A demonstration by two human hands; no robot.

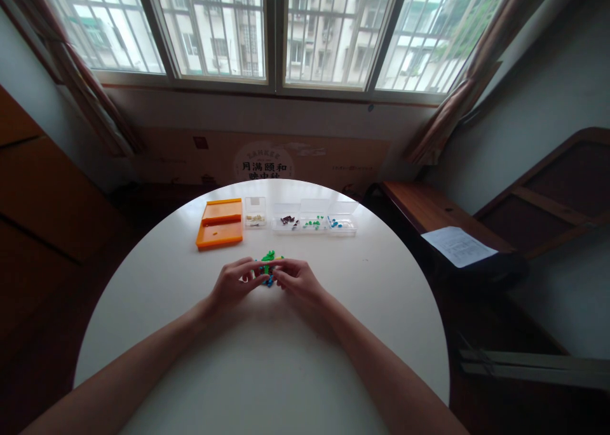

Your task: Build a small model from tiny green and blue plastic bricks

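A small model of green, blue and red bricks (269,261) sits between my hands near the middle of the round white table (267,359). My left hand (233,282) grips it from the left with curled fingers. My right hand (298,281) pinches it from the right. Most of the model is hidden by my fingers.
An orange open case (220,223) lies at the far left of the table. Beside it stand a small clear box (255,211) and a long clear box (315,218) holding dark, green and blue pieces. A wooden bench with a paper sheet (457,246) is at the right.
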